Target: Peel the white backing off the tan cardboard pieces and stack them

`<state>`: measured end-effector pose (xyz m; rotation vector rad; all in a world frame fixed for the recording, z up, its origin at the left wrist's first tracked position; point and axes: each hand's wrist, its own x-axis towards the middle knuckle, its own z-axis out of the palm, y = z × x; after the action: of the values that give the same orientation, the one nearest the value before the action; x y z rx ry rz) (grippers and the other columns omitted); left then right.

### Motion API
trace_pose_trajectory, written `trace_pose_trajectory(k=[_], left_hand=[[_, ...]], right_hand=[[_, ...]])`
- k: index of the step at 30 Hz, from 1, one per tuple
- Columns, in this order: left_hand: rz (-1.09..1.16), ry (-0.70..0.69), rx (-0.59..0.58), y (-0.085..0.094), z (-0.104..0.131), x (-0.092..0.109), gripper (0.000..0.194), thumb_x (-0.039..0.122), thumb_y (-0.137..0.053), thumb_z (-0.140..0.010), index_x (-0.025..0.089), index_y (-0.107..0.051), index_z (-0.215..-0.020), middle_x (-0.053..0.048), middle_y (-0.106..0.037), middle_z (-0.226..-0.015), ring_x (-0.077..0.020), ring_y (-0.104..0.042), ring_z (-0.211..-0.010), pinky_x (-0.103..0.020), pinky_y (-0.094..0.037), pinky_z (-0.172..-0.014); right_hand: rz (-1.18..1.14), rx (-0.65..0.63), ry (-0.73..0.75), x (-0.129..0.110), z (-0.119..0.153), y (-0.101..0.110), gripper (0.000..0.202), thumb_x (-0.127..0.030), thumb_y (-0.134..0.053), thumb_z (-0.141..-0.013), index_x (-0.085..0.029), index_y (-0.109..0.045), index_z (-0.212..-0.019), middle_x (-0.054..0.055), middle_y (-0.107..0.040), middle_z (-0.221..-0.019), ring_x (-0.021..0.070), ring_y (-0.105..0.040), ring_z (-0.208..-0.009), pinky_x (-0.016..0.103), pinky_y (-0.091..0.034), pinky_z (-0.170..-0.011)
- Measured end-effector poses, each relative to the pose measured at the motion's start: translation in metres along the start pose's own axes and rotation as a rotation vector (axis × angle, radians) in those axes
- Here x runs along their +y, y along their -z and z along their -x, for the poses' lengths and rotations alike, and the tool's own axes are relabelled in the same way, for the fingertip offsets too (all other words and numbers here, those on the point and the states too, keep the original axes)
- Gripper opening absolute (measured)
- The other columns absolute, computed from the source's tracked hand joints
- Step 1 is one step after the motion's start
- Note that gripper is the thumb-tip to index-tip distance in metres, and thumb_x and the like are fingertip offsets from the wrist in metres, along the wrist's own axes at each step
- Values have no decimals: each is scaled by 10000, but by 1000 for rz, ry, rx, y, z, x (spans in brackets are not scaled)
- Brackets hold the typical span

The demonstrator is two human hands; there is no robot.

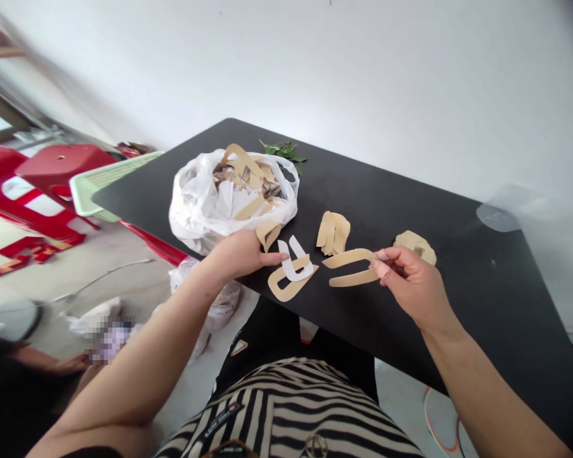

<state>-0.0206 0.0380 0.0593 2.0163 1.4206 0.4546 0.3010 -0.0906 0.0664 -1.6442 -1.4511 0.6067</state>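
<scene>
Right hand (413, 280) pinches one tan U-piece (353, 256) at its bend, over the table (386, 191). Left hand (246, 254) has its thumb at the white U-piece (302, 273); curled tan piece (268, 234) at its fingers, can't tell if gripped.

Risks: white piece overlaps the tan loop (281, 291), so lifting one could drag the other. Loop sits near the front edge; a sleeve or wrist brush could drop it. Bag (188, 203) is heaped, so a left-arm bump could spill scraps (248, 181). Single-point pinch may let the U twist.

Count: 2 hands, 1 held U, 1 white U, 1 loop, 1 curl, 1 bag, 2 tan piles (middle (333, 233), right (416, 247)), 1 leaf bunch (286, 151). Pieces per pile and scraps: uncountable.
</scene>
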Motion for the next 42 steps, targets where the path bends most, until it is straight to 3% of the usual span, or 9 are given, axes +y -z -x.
trace_pose_trajectory(k=[4,8,16,19,22,28,33,38,42], left_hand=[[259,96,-87,11,12,2,467,653,-640,-849,198,-678,-945,-53,-710,-801,-196,-641,-669,-300,-473,-599],[697,173,-44,-2,36,-3,415,526,-598,-916,195,-601,-1168,-99,-736,-1018,-151,-668,-704,-277,-507,-615],[-341,248,96,-2,62,-17,488,682,-505,-908,221,-629,-1010,-59,-685,-772,-284,-677,-742,-353,-463,-646],[-397,203,255,-3,81,-12,434,599,-502,-950,228,-607,-1149,-44,-700,-802,-257,-673,-717,-346,-479,-656],[-352,-56,505,-14,94,-5,291,380,-504,-994,236,-610,-1224,-71,-730,-1000,-234,-693,-894,-354,-526,-832],[-278,-335,461,-38,68,-17,264,237,-487,-996,234,-684,-1170,-104,-691,-1168,-249,-630,-1112,-401,-528,-989],[49,-435,481,-54,77,-7,210,229,-598,-955,243,-716,-1128,-90,-705,-1097,-229,-663,-1028,-402,-555,-940],[871,-198,176,-73,92,36,249,321,-672,-939,200,-700,-1155,-101,-730,-1113,-196,-716,-961,-312,-591,-830],[1182,-43,117,-77,85,38,255,372,-754,-878,186,-710,-1046,-74,-758,-1017,-190,-717,-930,-318,-576,-859]], right_hand=[[13,32,-2,-2,5,-1,259,-471,-704,-885,-231,-726,-980,29,-736,-833,159,-652,-641,315,-567,-640],[46,47,-26,-4,8,-5,272,-491,-700,-882,-240,-727,-983,32,-747,-856,161,-657,-634,318,-575,-649],[87,21,-14,-14,9,-14,303,-518,-684,-887,-233,-729,-981,34,-742,-846,170,-665,-636,317,-580,-635],[135,41,0,-23,13,-15,257,-486,-687,-896,-244,-724,-975,32,-747,-859,171,-671,-643,323,-580,-655],[210,66,94,-36,19,-21,215,-453,-679,-914,-250,-717,-975,40,-751,-870,183,-683,-675,327,-576,-665],[267,117,194,-54,24,-48,147,-382,-632,-959,-244,-675,-984,54,-759,-938,181,-681,-715,322,-572,-695],[334,141,249,-53,28,-64,106,-341,-611,-971,-248,-661,-972,49,-748,-926,183,-677,-723,319,-560,-697],[281,38,306,-59,33,-86,77,-292,-607,-965,-255,-663,-1003,42,-739,-922,183,-684,-749,308,-562,-709],[143,-81,272,-66,34,-94,107,-333,-605,-973,-263,-682,-998,48,-741,-975,191,-692,-807,317,-575,-742]])
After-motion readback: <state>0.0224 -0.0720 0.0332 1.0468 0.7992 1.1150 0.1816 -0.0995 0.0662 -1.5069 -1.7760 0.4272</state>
